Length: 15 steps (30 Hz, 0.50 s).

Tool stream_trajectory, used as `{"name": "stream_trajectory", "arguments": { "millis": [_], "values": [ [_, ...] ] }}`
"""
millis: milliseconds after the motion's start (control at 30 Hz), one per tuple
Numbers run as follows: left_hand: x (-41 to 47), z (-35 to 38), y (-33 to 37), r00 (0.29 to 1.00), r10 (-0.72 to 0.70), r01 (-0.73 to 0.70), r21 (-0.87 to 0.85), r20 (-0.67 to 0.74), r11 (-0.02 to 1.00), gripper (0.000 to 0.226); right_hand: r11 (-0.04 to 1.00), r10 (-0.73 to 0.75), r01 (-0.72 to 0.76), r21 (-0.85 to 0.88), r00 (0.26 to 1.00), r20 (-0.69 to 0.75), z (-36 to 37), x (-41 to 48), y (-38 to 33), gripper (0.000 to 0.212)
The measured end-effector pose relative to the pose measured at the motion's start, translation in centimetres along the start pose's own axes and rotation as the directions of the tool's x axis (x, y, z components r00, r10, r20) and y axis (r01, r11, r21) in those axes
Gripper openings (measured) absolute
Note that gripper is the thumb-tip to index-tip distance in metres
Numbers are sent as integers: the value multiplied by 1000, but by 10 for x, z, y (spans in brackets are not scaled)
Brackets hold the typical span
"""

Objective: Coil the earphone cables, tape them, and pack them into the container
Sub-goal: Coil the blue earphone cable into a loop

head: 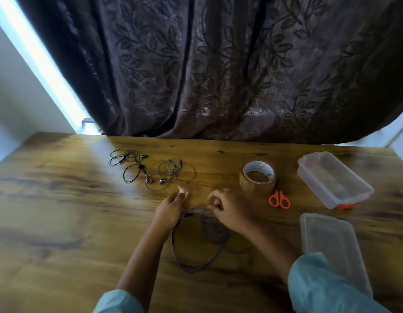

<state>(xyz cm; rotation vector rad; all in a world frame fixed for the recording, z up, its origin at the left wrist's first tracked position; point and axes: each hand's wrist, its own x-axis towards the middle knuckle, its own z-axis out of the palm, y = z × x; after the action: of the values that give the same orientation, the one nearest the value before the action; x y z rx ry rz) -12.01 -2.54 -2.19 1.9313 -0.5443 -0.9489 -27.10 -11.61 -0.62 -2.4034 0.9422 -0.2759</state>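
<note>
A blue earphone cable (pixel 191 251) lies in loose loops on the wooden table (pixel 60 211) between my forearms. My left hand (pixel 173 206) grips the cable's upper left end, and a small piece of brown tape (pixel 182 190) sticks up from its fingertips. My right hand (pixel 227 208) pinches the cable at the top of the loops with curled fingers. Farther back lie a black earphone (pixel 130 166) and a grey earphone (pixel 171 175), both loosely tangled. An open clear plastic container (pixel 331 179) stands at the right, with its lid (pixel 331 247) lying in front of it.
A roll of brown tape (pixel 258 177) stands behind my right hand. Orange-handled scissors (pixel 279 198) lie beside the roll. A dark patterned curtain (pixel 218 64) hangs along the table's far edge.
</note>
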Motion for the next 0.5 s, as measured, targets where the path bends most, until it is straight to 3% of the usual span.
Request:
{"name": "stream_trajectory", "arguments": {
  "millis": [167,300,367,500],
  "values": [
    [-12,-3,-10,1000,6,-7,101,11,995,60,989,9,13,-151,989,146,16,-4,-2,52],
    [-25,-6,-6,1000,-20,21,79,-11,997,69,978,21,-2,-211,996,90,27,-4,-1,33],
    [-27,-8,-6,998,-49,50,54,-26,997,86,981,24,-15,-192,999,47,30,-3,-1,22],
    [-32,-12,-6,998,-67,66,10,10,998,88,995,53,-52,-79,999,12,33,0,0,16]
  ]
}}
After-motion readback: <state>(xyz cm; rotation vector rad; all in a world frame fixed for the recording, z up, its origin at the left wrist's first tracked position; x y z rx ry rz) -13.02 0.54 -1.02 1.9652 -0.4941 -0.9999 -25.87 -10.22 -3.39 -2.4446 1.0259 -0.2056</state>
